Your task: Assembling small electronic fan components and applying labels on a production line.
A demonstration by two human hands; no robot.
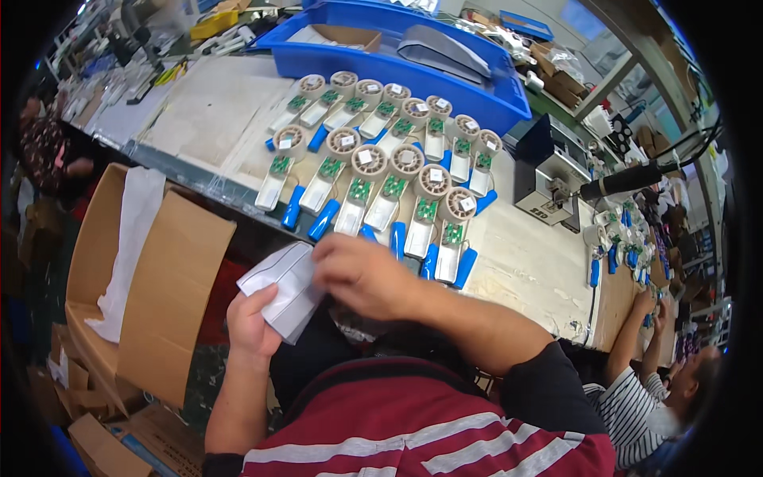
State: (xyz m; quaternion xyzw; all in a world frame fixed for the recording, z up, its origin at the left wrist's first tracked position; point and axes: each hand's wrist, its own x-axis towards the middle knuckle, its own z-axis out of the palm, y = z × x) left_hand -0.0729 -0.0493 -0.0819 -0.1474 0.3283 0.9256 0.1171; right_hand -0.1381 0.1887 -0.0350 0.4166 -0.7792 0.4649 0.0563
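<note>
My left hand (253,324) grips a white packet or stack of sheets (280,280) with dark lines across it, thumb on top, in front of the table's near edge. My right hand (362,274) is at the packet's right edge, its fingers curled and smeared by motion, so I cannot tell whether they pinch it. Beyond my hands, rows of small handheld fan assemblies (369,161) lie on the table. Each has a round beige head, a white handle shell and a green circuit board (393,187); blue cylindrical batteries (323,220) lie beside many of them.
A large blue bin (509,99) stands at the table's far side. An open cardboard box (175,294) is at my left. A black-and-silver device (548,179) stands at the right, near a cabled black tool (620,183). A person in striped sleeves (628,413) works over more fan parts.
</note>
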